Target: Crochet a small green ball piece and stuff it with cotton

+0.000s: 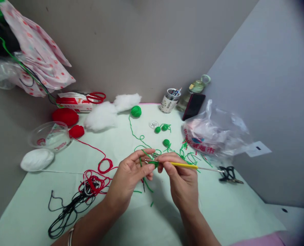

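Note:
My right hand (184, 182) grips a crochet hook (184, 165) by its yellow handle, with the metal tip pointing left. Pinched in the fingers of my left hand (130, 174) is a small green crocheted piece (155, 164), mostly hidden by the fingertips. The hook's tip lies right at this piece; whether it is through a stitch I cannot tell. Green yarn runs over my left fingers and back towards a green yarn ball (135, 111). Just beyond the hands sit small green crocheted balls (166, 142) with loose tails.
Red yarn (105, 165) and black cord (72, 212) lie tangled at left, near a white yarn ball (37, 159) and a clear plastic bowl (49, 136). White stuffing (102, 116) and red scissors (96, 97) are behind. A plastic bag (215, 131), phone (194, 106) and pen cup (169, 101) stand right.

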The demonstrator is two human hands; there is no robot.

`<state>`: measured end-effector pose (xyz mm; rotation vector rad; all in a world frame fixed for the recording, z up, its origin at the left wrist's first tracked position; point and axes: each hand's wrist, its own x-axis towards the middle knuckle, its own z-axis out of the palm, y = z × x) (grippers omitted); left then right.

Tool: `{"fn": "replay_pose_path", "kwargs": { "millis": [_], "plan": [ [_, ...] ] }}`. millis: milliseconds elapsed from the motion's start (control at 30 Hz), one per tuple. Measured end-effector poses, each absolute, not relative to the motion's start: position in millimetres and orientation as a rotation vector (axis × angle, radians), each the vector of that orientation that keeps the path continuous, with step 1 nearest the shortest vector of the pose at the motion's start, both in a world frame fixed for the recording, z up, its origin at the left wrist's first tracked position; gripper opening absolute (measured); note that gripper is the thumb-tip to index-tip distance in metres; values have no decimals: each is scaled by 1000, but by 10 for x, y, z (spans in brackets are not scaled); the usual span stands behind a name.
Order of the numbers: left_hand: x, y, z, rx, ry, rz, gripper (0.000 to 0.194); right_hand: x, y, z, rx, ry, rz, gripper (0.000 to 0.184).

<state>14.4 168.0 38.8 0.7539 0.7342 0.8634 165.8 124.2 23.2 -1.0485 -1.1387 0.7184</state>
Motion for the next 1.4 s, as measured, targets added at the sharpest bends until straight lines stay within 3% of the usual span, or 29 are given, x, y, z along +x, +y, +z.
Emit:
{"fn": "replay_pose_path", "kwargs": {
  "millis": [300, 700, 900, 1100, 1300, 1400],
  "plan": [
    [162, 1699, 411, 685, 725, 796, 41, 1681, 1262, 214, -984, -950, 903, 14],
    [130, 1707, 415, 646, 663, 800, 24, 1654, 1292, 292, -900, -914, 927, 22],
    [125, 1675, 445, 823, 763, 868, 30, 1666, 1187, 301, -1079, -1313, 480, 23],
    [171, 1631, 432, 704, 749, 819, 56, 1633, 1112, 165, -1196, -1679, -120, 35],
    [137, 1686, 482, 554, 657, 737, 43, 1665, 1194, 304, -1060, -1200, 475, 25],
    [138, 1663, 460, 638, 690, 781, 43, 1641, 1249, 337, -1032, -1176, 595, 21]
  ]
}}
